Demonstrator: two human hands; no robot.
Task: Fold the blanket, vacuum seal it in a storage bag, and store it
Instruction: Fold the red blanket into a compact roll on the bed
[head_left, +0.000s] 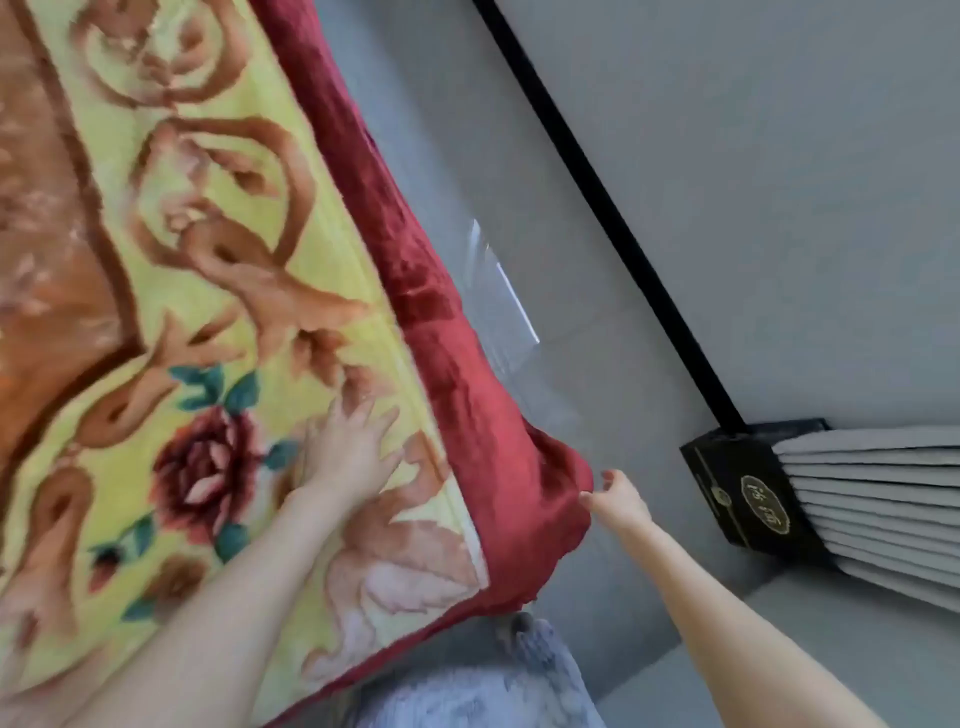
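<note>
Head view: blanket (208, 312) on grey surface (597, 374), black strip (597, 182) behind.

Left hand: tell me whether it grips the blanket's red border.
No: the left hand lies flat, fingers spread, on the yellow flowered face of the blanket.

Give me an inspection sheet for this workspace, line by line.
Surface: grey flat surface, with a black strip along its far side.
Job's things: floral blanket with a red border lying on it; clear plastic bag beside the red edge.
Clutter: black box with a gold emblem.
Hands: left hand flat on the blanket, fingers spread; right hand at the red corner, grip unclear.
Cables: nothing seen.
Surroundings: grey pleated fabric; fuzzy grey fabric.
</note>
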